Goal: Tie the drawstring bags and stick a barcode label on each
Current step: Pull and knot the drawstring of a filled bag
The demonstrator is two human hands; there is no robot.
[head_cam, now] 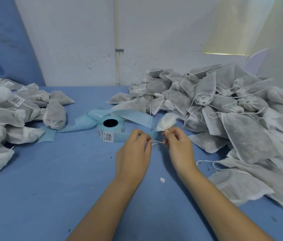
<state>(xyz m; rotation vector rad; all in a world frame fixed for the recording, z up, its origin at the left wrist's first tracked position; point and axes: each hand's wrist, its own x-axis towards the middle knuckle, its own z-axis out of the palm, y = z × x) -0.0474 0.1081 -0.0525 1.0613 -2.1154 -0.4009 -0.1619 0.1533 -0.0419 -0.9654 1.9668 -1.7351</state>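
Observation:
A small white drawstring bag [166,122] hangs just above the blue table, its gathered neck at my right hand [175,141]. Both hands pinch its thin white drawstring [156,141], which runs taut between them. My left hand [135,145] holds the string's left end. Most of the bag's body is hidden behind my right fingers. The blue roll of barcode labels [110,126] lies just left of my hands, with a white label [108,136] showing on its side.
A large heap of untied grey-white bags [232,108] fills the right side. A pile of tied, labelled bags [12,110] lies at the left. Blue backing tape [85,119] trails from the roll. A white scrap [162,179] lies on the blue cloth [50,171].

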